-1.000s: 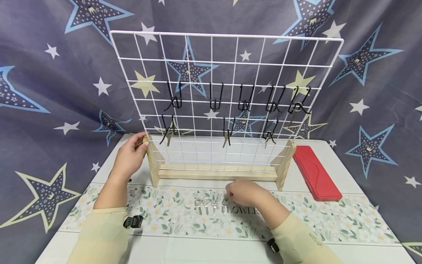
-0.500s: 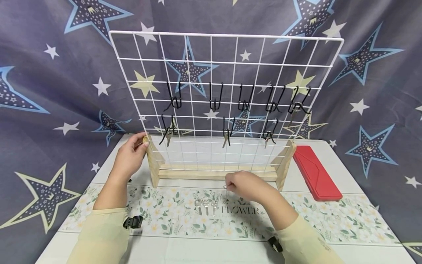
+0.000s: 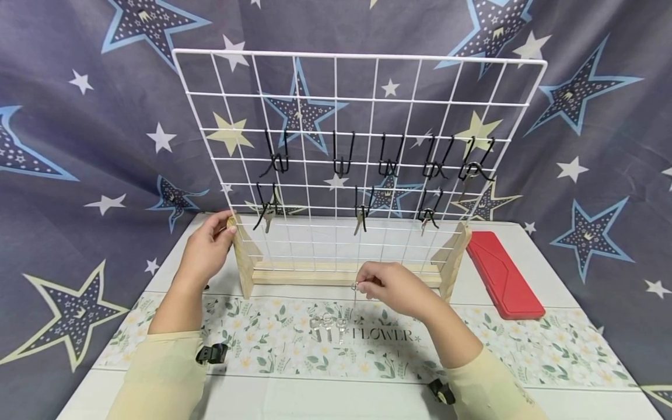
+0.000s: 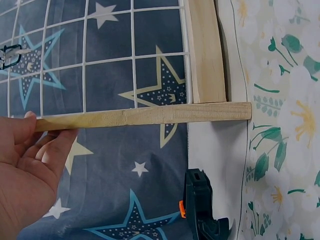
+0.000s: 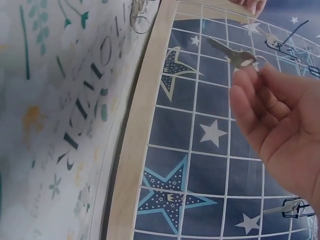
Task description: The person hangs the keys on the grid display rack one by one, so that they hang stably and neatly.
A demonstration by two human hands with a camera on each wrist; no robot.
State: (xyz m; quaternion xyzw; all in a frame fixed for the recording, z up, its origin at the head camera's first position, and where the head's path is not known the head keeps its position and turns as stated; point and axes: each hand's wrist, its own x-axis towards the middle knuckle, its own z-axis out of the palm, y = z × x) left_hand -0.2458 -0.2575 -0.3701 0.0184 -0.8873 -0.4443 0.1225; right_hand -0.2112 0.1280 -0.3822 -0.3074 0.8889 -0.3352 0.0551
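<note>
My left hand (image 3: 206, 248) grips the top of the wooden side support (image 4: 150, 115) of a white wire grid rack (image 3: 336, 56), thumb on one face and fingers on the other. With thumb and forefinger my right hand (image 3: 398, 290) pinches the ring of a metal key (image 5: 235, 56). The key hangs in front of the rack's wooden base bar (image 3: 304, 279), above the table. Black hooks (image 3: 343, 157) hang in two rows on the grid. Keys (image 3: 360, 221) hang from the lower hooks, and another key (image 3: 466, 185) hangs at the upper right.
Several keys with rings (image 3: 329, 331) lie on the flowered runner (image 3: 283, 350), left of the printed word. A red case (image 3: 504, 277) lies right of the rack. Beside the left support is a dark clamp-like object (image 4: 200, 205). A star-patterned cloth (image 3: 619, 146) hangs behind.
My right hand has picked up the key nearest the printed word and raised it off the runner toward the rack. My left hand has stayed on the support.
</note>
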